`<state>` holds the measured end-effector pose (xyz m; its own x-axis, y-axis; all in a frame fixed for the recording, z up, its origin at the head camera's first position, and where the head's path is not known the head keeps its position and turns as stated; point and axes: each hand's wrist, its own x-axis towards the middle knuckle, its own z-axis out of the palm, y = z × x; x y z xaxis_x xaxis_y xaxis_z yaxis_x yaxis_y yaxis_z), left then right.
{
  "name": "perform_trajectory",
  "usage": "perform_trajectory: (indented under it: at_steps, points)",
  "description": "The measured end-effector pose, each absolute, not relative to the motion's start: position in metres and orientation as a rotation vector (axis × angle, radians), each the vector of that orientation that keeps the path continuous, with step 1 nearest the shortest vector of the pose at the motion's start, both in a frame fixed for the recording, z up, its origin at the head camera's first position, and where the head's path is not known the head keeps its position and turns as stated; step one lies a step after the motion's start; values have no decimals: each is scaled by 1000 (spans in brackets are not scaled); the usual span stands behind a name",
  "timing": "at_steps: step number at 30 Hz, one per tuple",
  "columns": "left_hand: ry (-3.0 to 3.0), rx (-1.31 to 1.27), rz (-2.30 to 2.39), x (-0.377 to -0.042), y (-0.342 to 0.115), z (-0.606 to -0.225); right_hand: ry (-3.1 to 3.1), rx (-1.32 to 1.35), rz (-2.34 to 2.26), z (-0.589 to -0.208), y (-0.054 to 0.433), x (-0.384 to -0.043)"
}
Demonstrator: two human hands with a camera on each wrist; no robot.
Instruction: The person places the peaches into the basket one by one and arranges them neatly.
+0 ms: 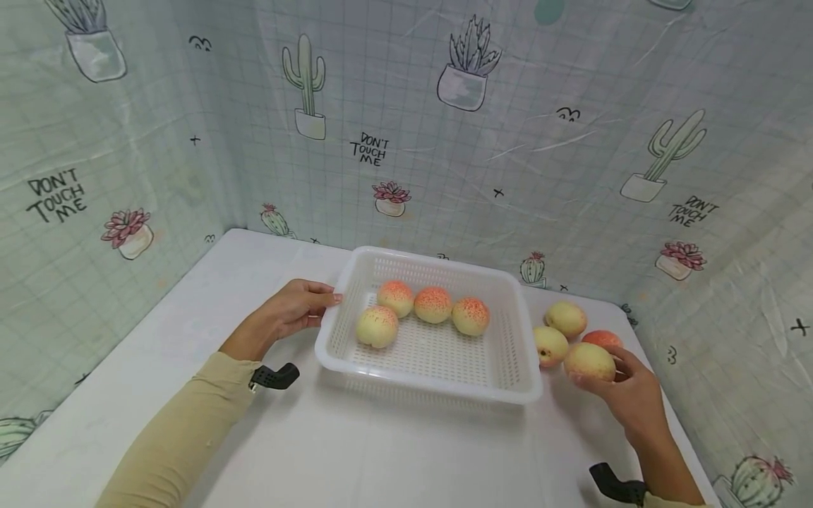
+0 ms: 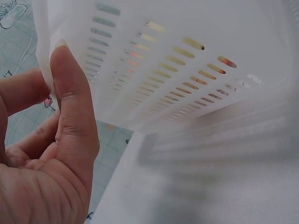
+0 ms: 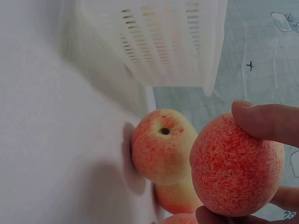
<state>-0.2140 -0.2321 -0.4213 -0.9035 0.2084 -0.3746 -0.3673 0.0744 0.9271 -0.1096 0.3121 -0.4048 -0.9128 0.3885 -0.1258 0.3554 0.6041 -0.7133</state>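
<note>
A white plastic basket (image 1: 438,384) with slotted walls stands mid-table and holds several peaches (image 1: 433,305) grouped at its left and centre. My left hand (image 1: 295,310) pinches the basket's left rim; the left wrist view shows the thumb (image 2: 72,93) on the outer side and fingers behind the rim. To the right of the basket, my right hand (image 1: 635,395) grips a peach (image 3: 238,168) between thumb and fingers. That peach is raised beside three others on the table, among them a yellowish peach (image 1: 566,319) and a redder peach (image 1: 602,339) partly hidden behind the held one.
The white table (image 1: 381,451) has its right edge close beyond my right hand. A patterned cloth (image 1: 406,141) with potted cactus drawings hangs behind the table and along both sides. A black wrist strap piece (image 1: 276,377) juts out by the left sleeve.
</note>
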Motion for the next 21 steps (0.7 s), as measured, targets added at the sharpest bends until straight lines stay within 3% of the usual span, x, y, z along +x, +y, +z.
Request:
perform_trajectory:
  at_steps: [21]
  points:
    - [1941,-129,1886,-215,-233,-424,-2763,-369,1280,-377,278,-106]
